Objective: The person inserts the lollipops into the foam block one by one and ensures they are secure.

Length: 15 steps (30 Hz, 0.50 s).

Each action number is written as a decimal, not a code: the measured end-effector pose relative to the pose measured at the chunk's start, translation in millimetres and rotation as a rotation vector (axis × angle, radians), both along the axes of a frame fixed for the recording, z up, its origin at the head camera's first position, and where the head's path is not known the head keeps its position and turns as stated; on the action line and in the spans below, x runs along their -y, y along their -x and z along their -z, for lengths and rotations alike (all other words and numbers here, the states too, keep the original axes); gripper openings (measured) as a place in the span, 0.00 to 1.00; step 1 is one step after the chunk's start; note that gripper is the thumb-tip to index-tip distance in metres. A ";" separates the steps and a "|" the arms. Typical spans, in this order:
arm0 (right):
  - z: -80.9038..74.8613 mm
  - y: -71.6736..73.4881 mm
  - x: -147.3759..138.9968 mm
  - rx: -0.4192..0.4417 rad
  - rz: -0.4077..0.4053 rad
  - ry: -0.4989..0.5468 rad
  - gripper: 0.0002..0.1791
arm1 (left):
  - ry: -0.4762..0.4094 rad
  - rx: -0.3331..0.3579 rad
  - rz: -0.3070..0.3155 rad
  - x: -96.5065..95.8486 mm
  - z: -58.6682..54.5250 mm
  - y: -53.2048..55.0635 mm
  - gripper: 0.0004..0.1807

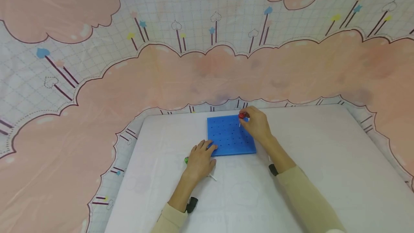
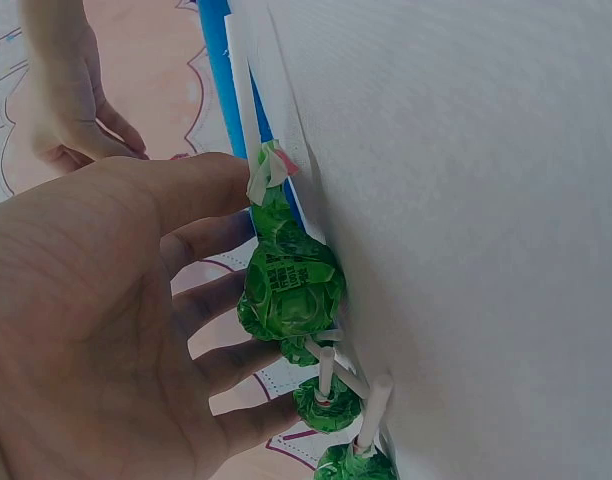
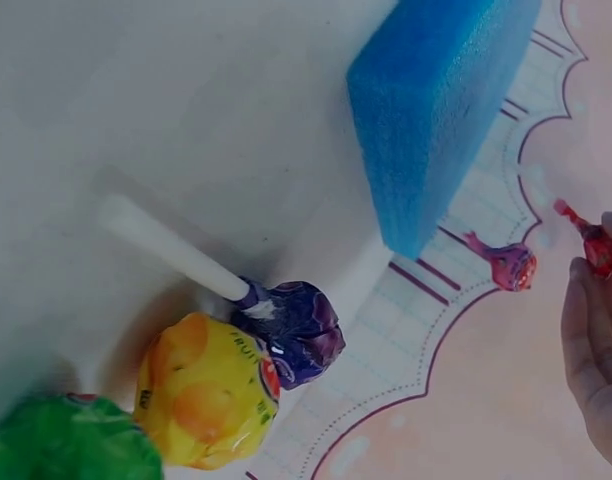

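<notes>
A blue foam board point(image 1: 226, 136) with rows of small holes lies on the white table. My right hand point(image 1: 258, 125) pinches a red-wrapped lollipop point(image 1: 241, 115) over its far right corner, the white stick pointing down. A second reddish lollipop point(image 3: 513, 267) shows past the board in the right wrist view; whether it stands in the board cannot be told. My left hand point(image 1: 199, 161) rests at the board's near left corner, fingers spread. Beneath its palm, a green-wrapped lollipop point(image 2: 291, 290) lies on the table, with more green lollipops point(image 2: 326, 402) beside the fingers.
By my right wrist lie a purple lollipop point(image 3: 296, 330), a yellow lollipop point(image 3: 208, 390) and a green lollipop point(image 3: 71, 440), mostly hidden by the arm in the head view. A cloud-patterned cloth point(image 1: 207, 74) hangs behind the table point(image 1: 310, 136).
</notes>
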State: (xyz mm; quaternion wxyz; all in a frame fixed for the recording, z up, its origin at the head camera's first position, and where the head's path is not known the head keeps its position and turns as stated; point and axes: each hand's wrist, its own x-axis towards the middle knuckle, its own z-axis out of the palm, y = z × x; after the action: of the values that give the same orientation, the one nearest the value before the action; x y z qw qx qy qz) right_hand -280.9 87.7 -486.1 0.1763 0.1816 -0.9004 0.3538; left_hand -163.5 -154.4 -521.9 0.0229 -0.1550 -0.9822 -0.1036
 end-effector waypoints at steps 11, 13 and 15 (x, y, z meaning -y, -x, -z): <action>2.4 16.1 6.2 0.020 0.005 -0.018 0.13 | 0.005 -0.005 -0.005 -1.9 2.5 5.3 0.27; 2.4 19.2 7.2 0.021 0.009 -0.020 0.13 | 0.005 -0.006 -0.007 -2.2 2.4 5.6 0.27; 2.8 22.0 8.0 0.019 0.008 -0.019 0.13 | 0.002 -0.006 -0.009 -2.4 2.2 5.7 0.27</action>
State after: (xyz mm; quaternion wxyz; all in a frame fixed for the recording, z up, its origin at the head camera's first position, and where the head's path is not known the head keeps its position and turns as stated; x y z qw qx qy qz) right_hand -302.9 79.8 -488.9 0.1674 0.1764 -0.9061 0.3461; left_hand -169.2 -152.1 -524.1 0.0263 -0.1508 -0.9829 -0.1022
